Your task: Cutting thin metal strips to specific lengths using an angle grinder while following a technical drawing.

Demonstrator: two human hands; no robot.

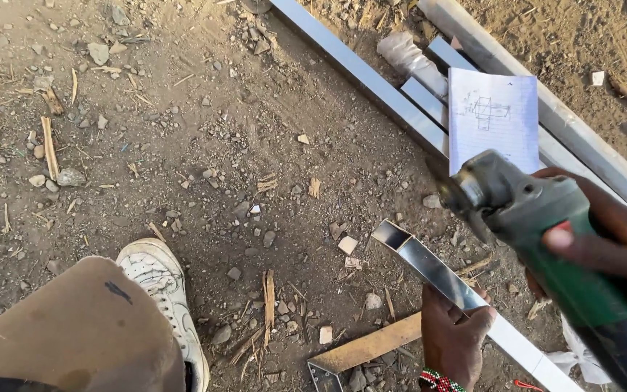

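At the right edge of the frame the right hand [611, 247] is wrapped around the dark green plastic body of an angle grinder [546, 239], its grip closed tight on the housing with a thumb lying across the top; the grinder's grey metal head and dark disc point toward the middle of the frame, held in the air above the ground. Low in the centre-right, the left hand [453, 335], wearing a beaded red, white and green wristband [438, 380], closes its grip on a shiny rectangular hollow steel tube [429, 267] that runs diagonally from its open, angle-cut end near the middle of the frame down to the lower right corner. The disc sits just above and to the right of that open end, apart from it. Beneath the tube lies a rusty flat steel bar [368, 347] on the dry stony dirt ground [205, 145]. In the upper right, several long steel tubes [357, 72] lie side by side, with a sheet of lined white paper bearing a pencil sketch [493, 116] resting across them. In the lower left are a brown-trousered knee [74, 327] and a worn white sneaker [161, 283].
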